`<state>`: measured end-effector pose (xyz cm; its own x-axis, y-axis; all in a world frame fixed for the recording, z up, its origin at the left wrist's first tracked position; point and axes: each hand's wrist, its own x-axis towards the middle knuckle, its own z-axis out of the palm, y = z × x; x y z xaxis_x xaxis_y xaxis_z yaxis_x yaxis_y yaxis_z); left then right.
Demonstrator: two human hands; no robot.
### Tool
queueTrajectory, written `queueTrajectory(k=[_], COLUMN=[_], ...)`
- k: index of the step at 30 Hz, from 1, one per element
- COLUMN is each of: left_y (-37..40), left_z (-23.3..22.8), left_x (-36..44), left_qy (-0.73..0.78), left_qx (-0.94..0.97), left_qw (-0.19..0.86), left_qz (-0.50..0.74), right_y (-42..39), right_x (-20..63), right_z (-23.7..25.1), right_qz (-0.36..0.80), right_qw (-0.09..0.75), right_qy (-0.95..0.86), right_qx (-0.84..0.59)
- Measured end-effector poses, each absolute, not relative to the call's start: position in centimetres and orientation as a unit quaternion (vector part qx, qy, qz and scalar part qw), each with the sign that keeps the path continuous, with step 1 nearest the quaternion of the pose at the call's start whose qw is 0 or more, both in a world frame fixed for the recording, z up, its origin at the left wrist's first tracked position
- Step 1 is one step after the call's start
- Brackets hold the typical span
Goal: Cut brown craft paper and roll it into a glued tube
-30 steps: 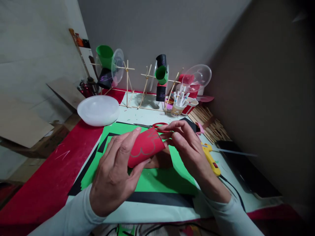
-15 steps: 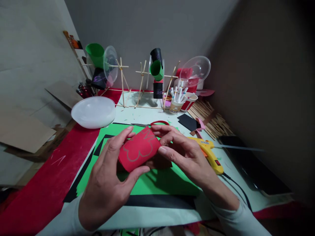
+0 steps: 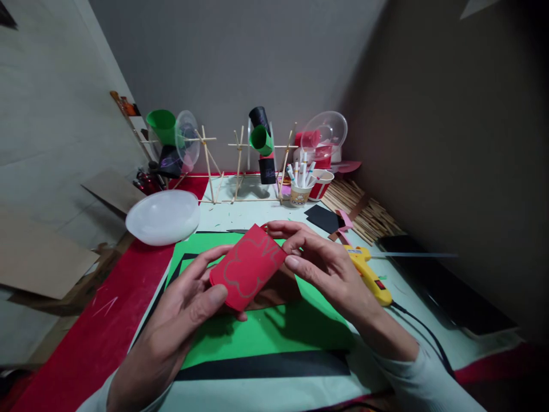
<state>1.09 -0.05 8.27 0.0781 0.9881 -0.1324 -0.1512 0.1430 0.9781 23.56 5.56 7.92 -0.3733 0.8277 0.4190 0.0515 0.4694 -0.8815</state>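
Observation:
A red paper cup-like roll with a grey flower outline drawn on it is held tilted above the green sheets. My left hand is closed round its lower left end, thumb on the near side and fingers behind. At its upper right edge, my right hand pinches the rim between thumb and fingers. Below the roll lies a piece of brown paper on the green paper. Scissors lie just behind, mostly hidden by the roll and my right hand.
A yellow glue gun lies to the right, its cord trailing forward. Further back are a stick frame carrying coloured cups, a paper cup of white sticks, bundled sticks and a white bowl. A dark flat device lies far right.
My left hand has shifted its hold, its thumb now pressing on the roll's face. The roll has turned slightly, showing more of the flower. The head view has tilted up a little.

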Motion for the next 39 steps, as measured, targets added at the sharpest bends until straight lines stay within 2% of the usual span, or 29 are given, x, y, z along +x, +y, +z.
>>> queueTrajectory(k=[8, 13, 26, 32, 39], left_y=[0.2, 0.3, 0.0, 0.4, 0.3], left_z=[7.2, 6.2, 5.3, 5.8, 5.9], left_x=[1.2, 1.1, 0.9, 0.9, 1.2], left_qy=[0.541, 0.546, 0.552, 0.545, 0.543], left_qx=[0.530, 0.567, 0.626, 0.611, 0.647], left_qw=[0.434, 0.382, 0.419, 0.473, 0.435], left_qz=[0.487, 0.484, 0.358, 0.325, 0.312], right_y=[5.6, 5.4, 5.5, 5.5, 5.4], right_x=[23.4, 23.3, 23.1, 23.0, 23.2], right_z=[7.9, 7.9, 7.9, 7.9, 7.7], right_qz=[0.412, 0.422, 0.442, 0.441, 0.436], right_qw=[0.454, 0.461, 0.491, 0.494, 0.480], right_qy=[-0.723, -0.710, -0.672, -0.673, -0.683], right_qx=[-0.319, -0.324, -0.334, -0.330, -0.336])
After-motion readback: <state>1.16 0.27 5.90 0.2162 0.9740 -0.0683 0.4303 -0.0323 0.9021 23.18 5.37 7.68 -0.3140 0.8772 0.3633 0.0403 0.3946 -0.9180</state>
